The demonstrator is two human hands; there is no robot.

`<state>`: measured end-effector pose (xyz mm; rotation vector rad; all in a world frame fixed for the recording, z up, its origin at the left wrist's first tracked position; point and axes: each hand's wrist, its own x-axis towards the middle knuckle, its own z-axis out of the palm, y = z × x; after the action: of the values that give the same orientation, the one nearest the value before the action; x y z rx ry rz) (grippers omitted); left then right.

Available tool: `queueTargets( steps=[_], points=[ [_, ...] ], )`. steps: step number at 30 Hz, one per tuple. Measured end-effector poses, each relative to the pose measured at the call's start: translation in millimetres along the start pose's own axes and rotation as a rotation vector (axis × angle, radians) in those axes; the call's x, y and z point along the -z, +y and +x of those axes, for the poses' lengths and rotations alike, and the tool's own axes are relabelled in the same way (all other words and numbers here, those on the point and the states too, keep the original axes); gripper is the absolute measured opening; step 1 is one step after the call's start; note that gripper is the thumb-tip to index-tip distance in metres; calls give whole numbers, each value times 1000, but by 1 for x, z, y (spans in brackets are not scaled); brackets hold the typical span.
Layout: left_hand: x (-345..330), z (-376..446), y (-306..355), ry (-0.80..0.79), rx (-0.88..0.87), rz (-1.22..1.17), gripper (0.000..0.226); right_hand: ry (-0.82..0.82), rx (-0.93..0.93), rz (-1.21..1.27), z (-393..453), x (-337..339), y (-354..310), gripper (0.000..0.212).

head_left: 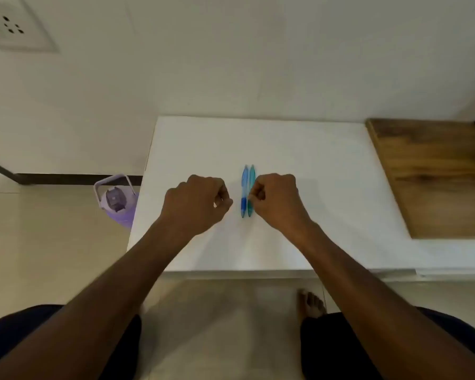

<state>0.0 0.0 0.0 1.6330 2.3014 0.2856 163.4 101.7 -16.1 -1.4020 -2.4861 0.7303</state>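
Two pens lie between the hands, is that right?

Yes. A blue pen [244, 192] and a teal pen [250, 181] lie side by side, touching along their length, flat on the white counter [327, 187]. They point straight away from the person.

How do the hands stand?

They are apart, one on each side of the pair. The left hand [196, 202] is curled into a loose fist just beside the blue pen, with a small gap between, and it holds nothing. The right hand [279, 200] is curled too, and its fingertips [254, 194] touch the side of the teal pen. Whether they pinch it or only rest against it cannot be told.

What else is near?

Well out past the right hand a wooden board [433, 174] lies on the counter. Out past the left hand, off the counter's edge, a purple bottle [118, 201] stands on the floor. Below the right forearm a bare foot [310, 301] shows on the floor.
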Motion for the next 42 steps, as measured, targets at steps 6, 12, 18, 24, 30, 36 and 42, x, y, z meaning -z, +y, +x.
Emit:
queueTargets(
  steps=[6, 12, 18, 24, 30, 36, 42],
  points=[
    [-11, 2, 0, 13, 46, -21, 32, -59, -97, -15, 6, -10, 2, 17],
    [-9, 3, -7, 38, 58, -67, 32, -58, -169, -40, 7, -11, -1, 27],
    [-8, 2, 0, 82, 114, -280, 24, -26, -257, 155, 3, 2, -6, 42],
    [-9, 3, 19, 157, 130, -646, 31, -87, -187, 444, -32, 16, -21, 30],
    [-12, -6, 23, 136, 69, -681, 25, -96, -264, 582, -31, 41, -8, 25],
    [-25, -15, 24, 77, -27, -636, 32, -138, -310, 845, -21, 55, 10, 18],
    [-27, -7, 34, 71, -42, -666, 32, -139, -311, 830, -8, 55, 15, 11]
  ],
)
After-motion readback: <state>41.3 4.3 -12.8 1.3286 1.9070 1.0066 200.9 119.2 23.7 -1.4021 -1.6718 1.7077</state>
